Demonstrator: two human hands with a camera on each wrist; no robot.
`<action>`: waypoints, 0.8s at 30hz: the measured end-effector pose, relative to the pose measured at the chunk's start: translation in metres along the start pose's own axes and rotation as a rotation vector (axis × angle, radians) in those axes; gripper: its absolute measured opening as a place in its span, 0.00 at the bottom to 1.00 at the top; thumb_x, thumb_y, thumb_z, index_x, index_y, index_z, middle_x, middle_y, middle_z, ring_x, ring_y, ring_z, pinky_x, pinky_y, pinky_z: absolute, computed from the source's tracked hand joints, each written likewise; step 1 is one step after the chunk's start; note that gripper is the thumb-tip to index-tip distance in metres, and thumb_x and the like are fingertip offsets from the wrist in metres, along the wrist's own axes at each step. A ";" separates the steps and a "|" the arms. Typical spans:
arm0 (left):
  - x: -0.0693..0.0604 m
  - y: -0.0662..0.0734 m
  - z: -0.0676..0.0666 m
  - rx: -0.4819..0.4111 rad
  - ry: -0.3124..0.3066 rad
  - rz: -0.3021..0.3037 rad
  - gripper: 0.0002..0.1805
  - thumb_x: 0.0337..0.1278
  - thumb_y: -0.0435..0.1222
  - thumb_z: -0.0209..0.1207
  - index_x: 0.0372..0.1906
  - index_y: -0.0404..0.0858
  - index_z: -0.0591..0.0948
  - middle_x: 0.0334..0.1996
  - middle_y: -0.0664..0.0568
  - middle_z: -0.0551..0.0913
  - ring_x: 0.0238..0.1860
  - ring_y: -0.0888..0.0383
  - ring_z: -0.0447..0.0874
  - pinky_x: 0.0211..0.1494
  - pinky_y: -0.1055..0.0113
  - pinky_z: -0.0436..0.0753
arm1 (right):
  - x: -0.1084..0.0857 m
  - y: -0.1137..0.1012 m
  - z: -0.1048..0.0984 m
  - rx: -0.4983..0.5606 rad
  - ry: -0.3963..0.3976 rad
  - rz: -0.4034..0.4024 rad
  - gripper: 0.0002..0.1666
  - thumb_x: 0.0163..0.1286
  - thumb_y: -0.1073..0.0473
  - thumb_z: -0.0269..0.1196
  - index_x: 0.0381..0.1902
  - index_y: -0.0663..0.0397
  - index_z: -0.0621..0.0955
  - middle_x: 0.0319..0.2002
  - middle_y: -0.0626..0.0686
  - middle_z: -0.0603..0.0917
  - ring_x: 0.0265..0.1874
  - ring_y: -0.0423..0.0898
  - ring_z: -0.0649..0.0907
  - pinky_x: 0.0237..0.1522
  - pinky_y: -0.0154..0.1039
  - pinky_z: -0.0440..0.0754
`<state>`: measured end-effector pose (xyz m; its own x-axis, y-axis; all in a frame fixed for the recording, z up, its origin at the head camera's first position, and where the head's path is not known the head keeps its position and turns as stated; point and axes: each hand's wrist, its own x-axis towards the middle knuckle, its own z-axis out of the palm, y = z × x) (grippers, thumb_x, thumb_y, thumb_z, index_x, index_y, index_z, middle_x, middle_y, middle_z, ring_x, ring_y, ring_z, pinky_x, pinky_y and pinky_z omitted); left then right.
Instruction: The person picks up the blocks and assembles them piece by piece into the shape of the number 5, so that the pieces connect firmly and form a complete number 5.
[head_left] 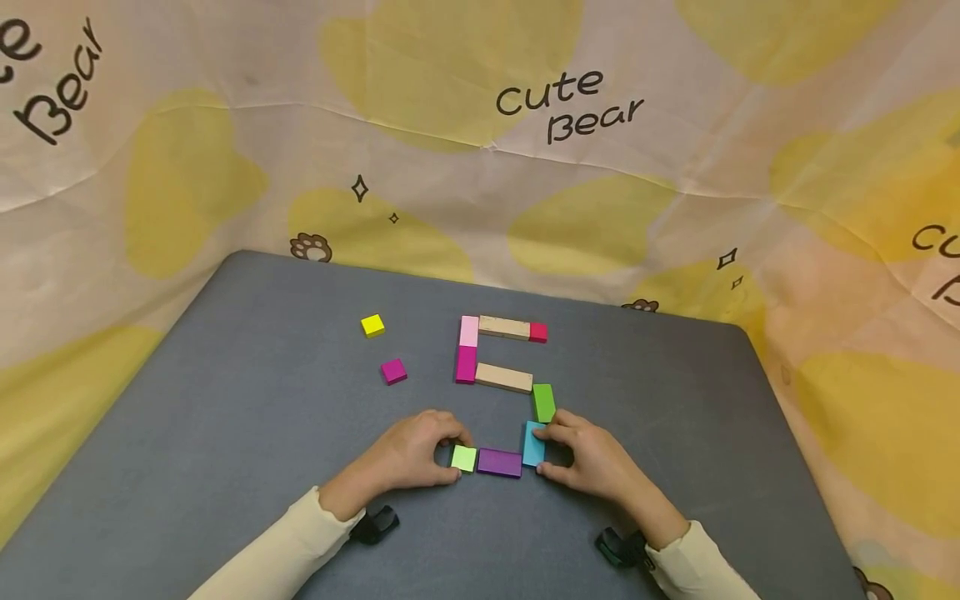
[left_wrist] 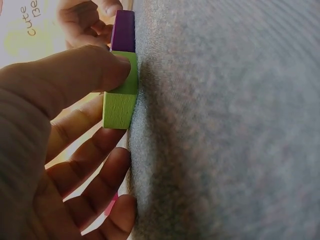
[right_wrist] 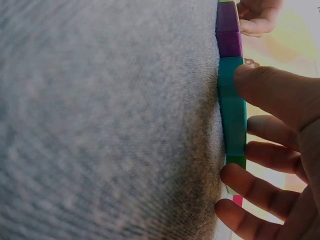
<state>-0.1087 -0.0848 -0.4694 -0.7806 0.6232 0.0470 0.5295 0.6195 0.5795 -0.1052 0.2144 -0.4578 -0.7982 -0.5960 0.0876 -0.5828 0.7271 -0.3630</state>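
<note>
My left hand pinches a small light green block at the left end of the bottom row, thumb on its near side. A purple block lies flat just to its right. With thumb and fingers my right hand grips a blue block, which meets the purple block's right end. Beyond the blue one lies a green block, angled slightly, its near end by my right fingertips. In the left wrist view the thumb presses on the light green block; in the right wrist view another thumb touches the blue block.
Further up are two wooden blocks, a magenta block, a pink block and a red block, joined in a row with the others. A yellow block and a separate magenta block lie to the left on the grey table.
</note>
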 end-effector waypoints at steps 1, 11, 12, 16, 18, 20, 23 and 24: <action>0.000 0.000 0.000 0.002 0.000 0.001 0.16 0.42 0.41 0.70 0.41 0.50 0.84 0.37 0.64 0.81 0.40 0.65 0.74 0.43 0.68 0.77 | 0.000 0.000 0.000 0.002 0.001 0.000 0.25 0.54 0.49 0.73 0.49 0.50 0.84 0.36 0.42 0.76 0.28 0.35 0.70 0.29 0.27 0.67; 0.001 0.000 0.002 0.006 -0.003 0.016 0.15 0.42 0.41 0.70 0.41 0.49 0.84 0.37 0.64 0.81 0.41 0.65 0.75 0.44 0.68 0.78 | -0.001 0.000 0.002 0.011 0.005 0.009 0.25 0.54 0.49 0.73 0.49 0.49 0.84 0.36 0.42 0.76 0.29 0.35 0.70 0.29 0.27 0.68; 0.001 0.001 0.002 0.004 -0.005 0.015 0.15 0.42 0.41 0.71 0.41 0.49 0.84 0.37 0.64 0.81 0.41 0.65 0.75 0.44 0.68 0.78 | -0.001 0.000 0.002 0.011 0.006 0.008 0.24 0.54 0.50 0.73 0.49 0.49 0.84 0.36 0.42 0.76 0.29 0.35 0.70 0.29 0.27 0.68; 0.001 0.002 0.002 -0.005 -0.014 0.010 0.15 0.43 0.41 0.70 0.41 0.49 0.84 0.38 0.63 0.82 0.41 0.64 0.75 0.45 0.66 0.78 | -0.001 0.000 0.002 0.010 0.009 0.001 0.25 0.54 0.50 0.73 0.49 0.50 0.85 0.36 0.42 0.76 0.29 0.35 0.70 0.29 0.27 0.67; 0.001 0.003 0.003 -0.007 -0.016 0.004 0.15 0.43 0.41 0.70 0.41 0.49 0.84 0.38 0.63 0.82 0.41 0.64 0.75 0.45 0.66 0.78 | -0.001 0.000 0.002 0.010 0.008 -0.002 0.25 0.54 0.49 0.73 0.49 0.50 0.85 0.36 0.43 0.76 0.29 0.35 0.70 0.29 0.27 0.67; 0.001 0.003 0.003 -0.010 -0.016 -0.001 0.15 0.43 0.41 0.70 0.41 0.49 0.84 0.38 0.63 0.81 0.41 0.64 0.75 0.45 0.66 0.78 | 0.000 0.000 0.002 0.011 0.009 -0.003 0.25 0.54 0.49 0.73 0.49 0.50 0.84 0.36 0.43 0.76 0.29 0.35 0.71 0.29 0.27 0.67; 0.000 0.004 0.002 -0.023 -0.007 -0.003 0.17 0.42 0.41 0.70 0.42 0.49 0.84 0.38 0.63 0.81 0.40 0.64 0.75 0.45 0.67 0.78 | 0.000 0.000 0.002 0.008 0.013 -0.006 0.25 0.54 0.49 0.73 0.49 0.50 0.84 0.36 0.43 0.77 0.29 0.36 0.71 0.29 0.27 0.68; -0.001 0.004 0.001 -0.030 0.000 -0.001 0.17 0.42 0.42 0.70 0.42 0.49 0.83 0.38 0.63 0.81 0.40 0.65 0.75 0.45 0.68 0.78 | 0.000 0.001 0.002 0.008 0.015 -0.007 0.25 0.53 0.49 0.73 0.49 0.49 0.84 0.36 0.43 0.77 0.29 0.36 0.71 0.29 0.27 0.68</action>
<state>-0.1057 -0.0824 -0.4682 -0.7810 0.6227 0.0465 0.5187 0.6055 0.6036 -0.1049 0.2145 -0.4596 -0.7966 -0.5955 0.1039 -0.5868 0.7206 -0.3693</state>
